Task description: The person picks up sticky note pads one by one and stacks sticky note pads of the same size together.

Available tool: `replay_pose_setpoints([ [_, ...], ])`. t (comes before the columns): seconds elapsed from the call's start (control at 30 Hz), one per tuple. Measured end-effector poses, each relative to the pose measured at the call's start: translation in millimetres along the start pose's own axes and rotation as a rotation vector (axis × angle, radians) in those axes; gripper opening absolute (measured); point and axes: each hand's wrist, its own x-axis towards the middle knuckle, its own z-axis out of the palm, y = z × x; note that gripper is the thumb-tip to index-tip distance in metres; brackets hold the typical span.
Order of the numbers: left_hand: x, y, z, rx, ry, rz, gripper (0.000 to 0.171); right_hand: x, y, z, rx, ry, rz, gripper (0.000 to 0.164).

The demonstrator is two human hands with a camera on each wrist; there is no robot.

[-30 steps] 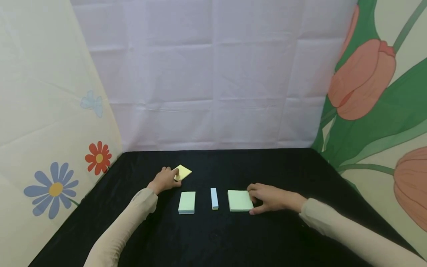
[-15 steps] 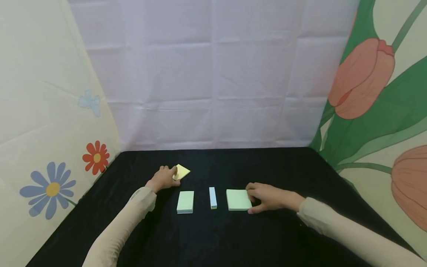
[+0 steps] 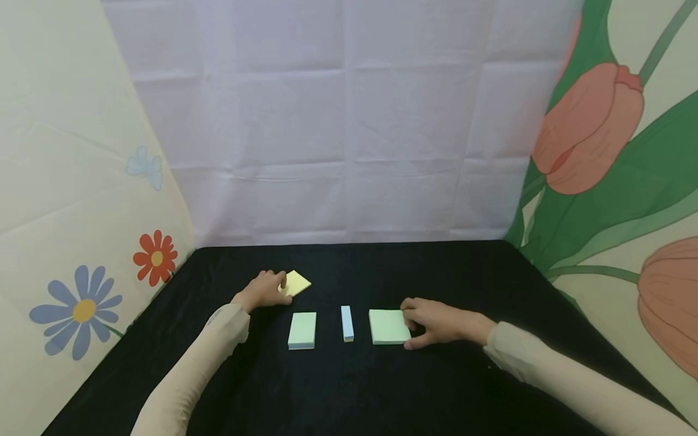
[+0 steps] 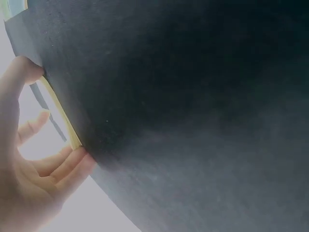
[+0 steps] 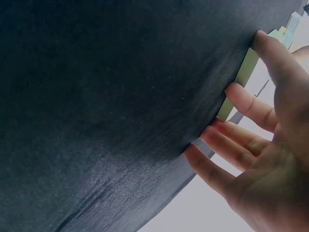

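At the far left of the black table, my left hand (image 3: 263, 289) holds a yellow sticky note pad (image 3: 297, 282) by its near left side. The pad lies turned like a diamond. In the left wrist view, the thumb is at one end of the pad's yellow edge (image 4: 62, 110) and fingers are at the other. My right hand (image 3: 438, 321) spans the right side of a square light green sticky note pad (image 3: 389, 327), thumb at the near corner and fingertips at the far one. Seen from the right wrist, the index fingertip meets the pad's green edge (image 5: 247, 66).
A light green rectangular pad stack (image 3: 302, 330) with a bluish lower layer lies in front of the left hand. Between it and the square pad lies a narrow light blue stack (image 3: 347, 323). White cloth (image 3: 349, 121) hangs behind the black table (image 3: 349, 393); printed cloths flank it.
The left hand has shifted slightly left and toward the wearer, and the yellow pad has turned a little with it. The right hand stays at the square green pad.
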Motion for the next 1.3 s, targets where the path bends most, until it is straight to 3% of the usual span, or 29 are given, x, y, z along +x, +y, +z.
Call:
replay_pose_setpoints([
  [0.37,1.7,-2.2,0.8,-0.048,-0.028,0.031,0.041,0.3,0.9,1.3,-0.015,-0.006,0.009,0.037],
  [0.63,4.1,-0.1,-1.6,-0.017,-0.071,0.022,0.043,0.7,1.1,2.6,-0.011,-0.014,0.026,0.036],
  [1.3,2.7,2.2,-3.1,-0.085,0.004,0.100,0.035,0.5,0.9,1.5,-0.004,-0.019,0.042,0.036],
])
